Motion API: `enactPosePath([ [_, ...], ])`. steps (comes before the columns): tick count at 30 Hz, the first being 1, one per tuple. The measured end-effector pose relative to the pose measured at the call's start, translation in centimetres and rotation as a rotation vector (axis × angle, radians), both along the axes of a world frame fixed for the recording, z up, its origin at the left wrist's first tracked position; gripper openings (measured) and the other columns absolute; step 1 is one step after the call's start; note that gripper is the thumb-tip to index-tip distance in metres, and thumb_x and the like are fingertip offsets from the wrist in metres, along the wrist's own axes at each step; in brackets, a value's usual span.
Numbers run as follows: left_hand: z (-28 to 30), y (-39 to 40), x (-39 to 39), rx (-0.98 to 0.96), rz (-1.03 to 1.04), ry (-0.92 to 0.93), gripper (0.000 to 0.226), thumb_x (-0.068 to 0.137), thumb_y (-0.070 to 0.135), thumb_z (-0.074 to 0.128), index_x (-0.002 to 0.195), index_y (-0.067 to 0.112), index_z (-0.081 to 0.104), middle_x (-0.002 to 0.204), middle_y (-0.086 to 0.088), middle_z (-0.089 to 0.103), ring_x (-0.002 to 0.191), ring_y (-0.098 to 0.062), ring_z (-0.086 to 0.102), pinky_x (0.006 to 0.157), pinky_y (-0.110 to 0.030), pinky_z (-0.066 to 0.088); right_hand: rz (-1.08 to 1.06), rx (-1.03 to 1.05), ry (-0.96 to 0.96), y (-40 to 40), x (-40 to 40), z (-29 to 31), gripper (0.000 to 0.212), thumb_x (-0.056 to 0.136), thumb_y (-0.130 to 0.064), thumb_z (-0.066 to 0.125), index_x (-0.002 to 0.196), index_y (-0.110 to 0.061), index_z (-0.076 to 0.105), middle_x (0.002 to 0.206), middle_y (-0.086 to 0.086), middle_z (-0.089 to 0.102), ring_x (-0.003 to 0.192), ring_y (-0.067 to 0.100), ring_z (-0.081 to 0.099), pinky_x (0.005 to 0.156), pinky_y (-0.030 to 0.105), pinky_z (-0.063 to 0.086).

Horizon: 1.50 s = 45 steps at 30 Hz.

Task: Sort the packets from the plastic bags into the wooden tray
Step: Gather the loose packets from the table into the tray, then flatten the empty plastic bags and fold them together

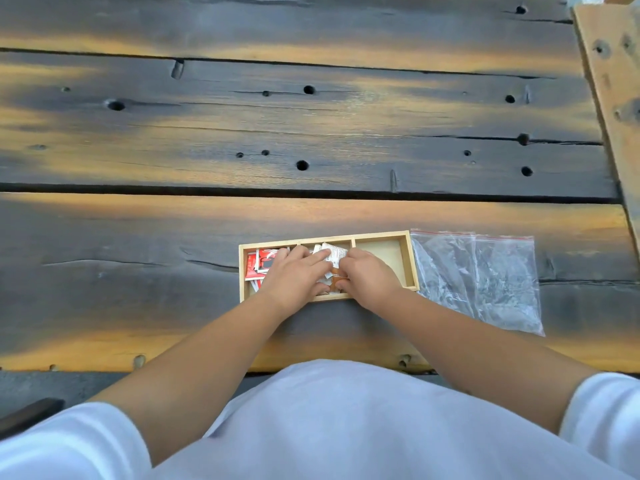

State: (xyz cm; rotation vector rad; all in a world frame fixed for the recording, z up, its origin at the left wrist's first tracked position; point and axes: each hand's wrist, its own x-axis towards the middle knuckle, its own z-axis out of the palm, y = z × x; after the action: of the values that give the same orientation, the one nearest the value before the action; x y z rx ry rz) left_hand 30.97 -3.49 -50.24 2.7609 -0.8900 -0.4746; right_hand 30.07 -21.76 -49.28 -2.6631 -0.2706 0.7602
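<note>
A wooden tray [408,261] with three compartments lies near the table's front edge. Red packets [258,265] fill its left compartment. White packets [335,253] and a brown packet [335,281] lie in the middle one. The right compartment holds nothing. My left hand [294,275] rests palm down over the left and middle compartments, fingers on the white packets. My right hand [369,277] is curled over the middle compartment, fingers pinching the white packets. Clear plastic bags [481,275] with red zip strips lie flat just right of the tray.
The table [311,133] is dark weathered planks with knot holes and gaps. A pale wooden board [613,81] runs along the right edge. My white shirt fills the bottom of the view.
</note>
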Motion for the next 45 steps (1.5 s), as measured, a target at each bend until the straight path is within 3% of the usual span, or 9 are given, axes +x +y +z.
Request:
enactPosePath([
  [4,0.6,0.2,0.0,0.080,-0.057,0.006,0.043,0.090,0.050,0.056,0.126,0.027,0.053,0.153,0.009,0.038,0.133,-0.026,0.035,0.098,-0.045,0.029,-0.003,0.006,0.036,-0.1,-0.1,-0.2,0.018,0.089,-0.028,0.061,0.088,-0.010,0.062,0.097,0.003,0.049,0.100,0.026,0.054,0.080,0.038,0.048],
  [9,2.0,1.0,-0.3,0.077,-0.108,0.043,0.066,0.091,0.063,0.042,0.146,0.028,0.032,0.161,0.005,0.022,0.144,-0.025,0.018,0.108,-0.046,0.022,-0.021,0.000,0.029,-0.6,-1.5,1.5,0.041,0.087,-0.048,0.059,0.114,-0.018,0.066,0.131,0.000,0.049,0.121,0.022,0.048,0.092,0.036,0.046],
  [15,3.3,1.5,-0.7,0.062,-0.106,0.024,0.078,0.085,0.074,0.027,0.150,0.031,0.022,0.163,0.002,0.014,0.148,-0.025,0.010,0.113,-0.048,0.016,-0.193,-0.079,-0.079,-0.6,-5.7,3.5,0.066,0.088,-0.060,0.049,0.145,-0.028,0.040,0.157,-0.001,0.030,0.141,0.024,0.030,0.112,0.042,0.033],
  [21,5.0,-0.7,-1.0,0.034,-0.177,0.001,0.079,0.084,0.074,0.028,0.151,0.034,0.016,0.164,0.000,0.008,0.150,-0.026,0.001,0.113,-0.050,0.015,-0.466,-0.154,-0.050,-1.2,-10.0,4.8,0.091,0.081,-0.075,0.042,0.154,-0.033,0.009,0.165,-0.001,-0.001,0.151,0.025,0.002,0.119,0.051,0.019],
  [31,6.5,-7.4,-3.5,0.017,-0.412,-0.001,0.080,0.084,0.073,0.028,0.152,0.034,0.012,0.164,-0.003,0.008,0.151,-0.025,0.000,0.114,-0.054,0.008,-0.762,-0.203,0.013,-5.0,-17.5,5.7,0.091,0.082,-0.075,0.039,0.155,-0.035,0.001,0.165,-0.003,-0.011,0.152,0.025,-0.003,0.119,0.050,0.014],
  [39,5.5,-15.2,-5.4,0.093,-0.457,0.033,0.079,0.086,0.070,0.028,0.153,0.031,0.011,0.164,-0.003,0.011,0.150,-0.024,0.005,0.113,-0.054,0.013,-0.766,-0.187,-0.005,-13.4,-18.5,4.3,0.085,0.086,-0.071,0.039,0.155,-0.032,0.009,0.166,-0.003,-0.002,0.152,0.021,0.001,0.121,0.047,0.015],
  [45,2.6,-24.7,-6.7,0.142,-0.448,0.062,0.072,0.093,0.059,0.032,0.152,0.021,0.019,0.163,-0.004,0.016,0.150,-0.023,0.010,0.115,-0.053,0.015,-0.625,-0.124,-0.017,-24.8,-15.7,1.5,0.075,0.092,-0.059,0.044,0.153,-0.023,0.021,0.164,0.001,0.014,0.151,0.021,0.010,0.119,0.045,0.021],
])
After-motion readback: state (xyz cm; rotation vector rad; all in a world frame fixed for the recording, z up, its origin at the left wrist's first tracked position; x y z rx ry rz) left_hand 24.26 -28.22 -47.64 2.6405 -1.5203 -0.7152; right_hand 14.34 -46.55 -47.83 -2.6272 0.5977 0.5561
